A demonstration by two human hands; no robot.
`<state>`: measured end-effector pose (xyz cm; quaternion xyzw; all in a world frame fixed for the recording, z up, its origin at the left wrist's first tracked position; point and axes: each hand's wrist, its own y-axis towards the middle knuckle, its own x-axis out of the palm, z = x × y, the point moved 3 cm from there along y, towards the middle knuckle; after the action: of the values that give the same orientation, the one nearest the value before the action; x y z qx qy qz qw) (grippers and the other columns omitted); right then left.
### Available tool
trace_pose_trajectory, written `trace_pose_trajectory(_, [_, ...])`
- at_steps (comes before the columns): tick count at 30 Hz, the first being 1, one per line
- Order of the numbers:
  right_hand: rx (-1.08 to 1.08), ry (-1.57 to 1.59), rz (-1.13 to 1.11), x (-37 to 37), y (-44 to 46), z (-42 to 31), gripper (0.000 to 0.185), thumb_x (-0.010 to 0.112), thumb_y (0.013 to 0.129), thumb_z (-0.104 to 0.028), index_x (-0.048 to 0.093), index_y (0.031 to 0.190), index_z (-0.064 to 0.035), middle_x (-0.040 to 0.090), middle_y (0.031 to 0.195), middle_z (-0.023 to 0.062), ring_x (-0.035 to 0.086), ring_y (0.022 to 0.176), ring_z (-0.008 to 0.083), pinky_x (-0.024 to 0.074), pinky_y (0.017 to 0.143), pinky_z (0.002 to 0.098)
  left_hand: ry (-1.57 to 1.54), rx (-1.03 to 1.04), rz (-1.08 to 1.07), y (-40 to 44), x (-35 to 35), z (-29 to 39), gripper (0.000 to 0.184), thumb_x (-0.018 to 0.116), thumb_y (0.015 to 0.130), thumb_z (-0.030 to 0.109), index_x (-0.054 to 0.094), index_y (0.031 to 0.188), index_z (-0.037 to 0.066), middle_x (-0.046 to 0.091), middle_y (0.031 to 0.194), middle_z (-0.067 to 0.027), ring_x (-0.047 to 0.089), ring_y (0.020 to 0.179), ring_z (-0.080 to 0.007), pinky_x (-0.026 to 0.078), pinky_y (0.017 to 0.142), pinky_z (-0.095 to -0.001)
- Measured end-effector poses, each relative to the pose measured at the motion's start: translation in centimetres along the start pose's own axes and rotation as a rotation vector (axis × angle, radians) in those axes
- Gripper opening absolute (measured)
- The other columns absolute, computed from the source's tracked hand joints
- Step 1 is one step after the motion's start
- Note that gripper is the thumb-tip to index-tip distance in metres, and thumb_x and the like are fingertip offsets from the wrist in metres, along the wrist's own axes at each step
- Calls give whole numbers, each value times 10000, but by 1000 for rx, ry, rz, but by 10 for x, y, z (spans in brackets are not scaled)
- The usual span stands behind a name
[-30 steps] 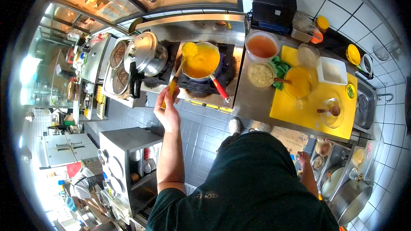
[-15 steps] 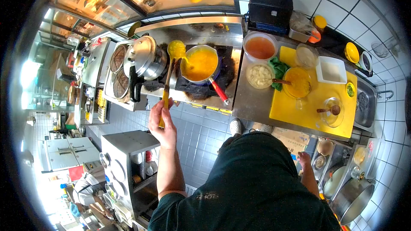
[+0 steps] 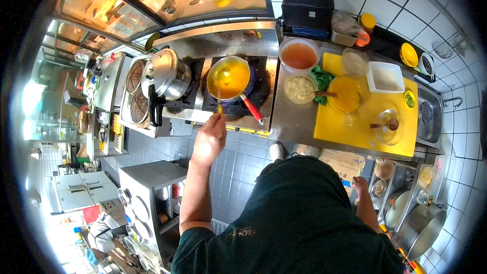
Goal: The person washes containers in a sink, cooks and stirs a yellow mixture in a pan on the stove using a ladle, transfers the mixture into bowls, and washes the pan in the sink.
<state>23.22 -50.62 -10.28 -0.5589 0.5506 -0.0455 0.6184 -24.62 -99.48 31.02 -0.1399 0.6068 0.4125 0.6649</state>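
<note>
My left hand [image 3: 209,139] is closed round the yellow handle of a ladle [image 3: 220,105]. The ladle's head is down in the yellow-orange liquid of a saucepan [image 3: 238,77], blurred by motion. That pan sits on the right-hand burner, its red handle [image 3: 251,109] pointing toward my body. Left of it a lidded pressure cooker [image 3: 167,73] stands with its black handle toward me. My right hand [image 3: 360,185] hangs low at my right side, fingers curled; whether anything is in it cannot be made out.
Right of the stove are a tub of orange liquid [image 3: 299,55], a bowl of pale pieces [image 3: 300,90] and a yellow board [image 3: 329,127] bearing bowls. A metal shelf unit [image 3: 152,172] stands behind left. A co-worker [image 3: 104,233] is at the lower left.
The ladle has moved from above the left side of the pan down into its liquid. My left hand has shifted right and up with it. The whole view has shifted slightly.
</note>
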Motion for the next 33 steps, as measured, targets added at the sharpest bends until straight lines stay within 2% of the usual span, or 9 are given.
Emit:
trace_pose_trajectory(3, [-135,-279,113,19,-2,6,317,667,881,-256,676,1183,-159,654,1194,129,649,1077,289,538,894,403,-141,83,-161,8,31,8,236,686,833,23,654,1061,-28,654,1037,-231,665,904,-396,572,778,-425])
trace_pose_trajectory(9, [-188,-140,230,25,-13,8,245,625,896,-299,723,1049,-136,715,945,149,693,911,334,534,841,424,-4,104,-185,29,87,-24,153,672,818,64,612,938,-10,614,936,-206,650,897,-367,560,756,-420])
trace_pose_trajectory(12, [6,481,243,3,-35,-14,239,610,898,-290,711,987,-92,716,916,151,693,896,339,536,811,434,69,98,-214,31,84,-20,73,642,800,41,585,836,13,594,855,-196,654,799,-360,561,697,-412])
trace_pose_trajectory(18, [-17,197,56,46,-18,19,322,695,829,-206,671,1135,-111,693,1008,135,674,931,335,550,815,434,-32,110,-135,53,55,0,63,627,812,68,578,800,31,623,879,-199,659,747,-363,561,675,-464])
trace_pose_trajectory(19, [-309,-355,125,61,-10,29,422,724,803,-215,640,1207,-128,687,1024,132,667,933,336,555,814,434,-53,48,-150,55,56,-9,66,621,818,73,584,790,26,633,888,-220,665,755,-367,564,666,-462])
trace_pose_trajectory(21, [-173,108,107,73,-8,42,384,713,810,-217,641,1176,-123,690,1018,125,667,933,333,554,798,439,94,65,-242,42,79,-17,59,631,810,77,599,798,30,623,841,-196,662,714,-340,556,633,-429])
trace_pose_trajectory(23, [-296,-352,237,47,-27,12,324,692,824,-230,647,1126,-123,699,1008,95,664,946,318,545,804,438,143,117,-310,38,74,2,52,631,816,79,599,809,39,613,812,-185,654,685,-343,547,602,-425])
trace_pose_trajectory(26, [52,203,42,45,-22,20,304,690,828,-263,651,1103,-138,701,999,82,658,972,311,536,816,443,-34,196,-115,51,55,4,60,622,823,86,595,798,40,613,803,-191,656,680,-355,551,598,-433])
trace_pose_trajectory(33, [-231,64,212,42,1,30,279,709,781,-243,648,1038,-155,691,957,98,659,940,315,534,783,450,0,177,-171,51,49,23,96,665,787,94,619,814,14,624,799,-173,666,663,-325,572,622,-423])
